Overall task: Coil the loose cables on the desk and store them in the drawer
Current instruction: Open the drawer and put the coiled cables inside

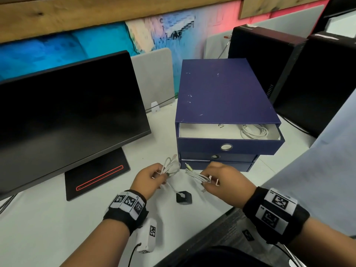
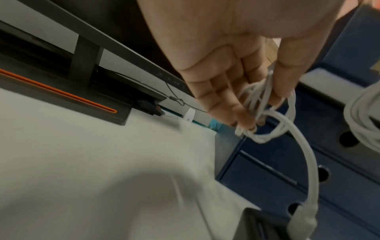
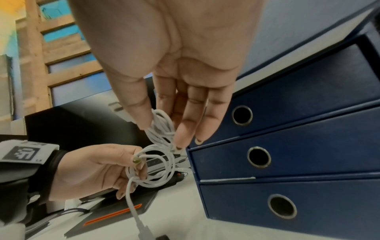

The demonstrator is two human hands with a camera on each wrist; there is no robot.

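Observation:
My left hand [image 1: 163,176] pinches a small coil of white cable [image 1: 170,166] just above the desk. One strand drops from it to a black adapter [image 1: 184,197] lying on the desk. In the left wrist view the fingertips [image 2: 246,123] hold the white loops [image 2: 265,134]. My right hand [image 1: 207,182] pinches a second white cable bundle [image 1: 196,176] between thumb and fingers, seen up close as a white bundle [image 3: 162,128]. The blue drawer unit [image 1: 221,93] stands just behind both hands. Its top drawer [image 1: 229,145] is pulled open with a coiled white cable [image 1: 254,132] inside.
A dark monitor [image 1: 67,116] on a black base [image 1: 96,178] fills the left of the desk. Two lower drawers [image 3: 298,154] are closed. Black computer towers [image 1: 308,78] stand at the back right. A white tagged device [image 1: 148,237] lies near the desk's front edge.

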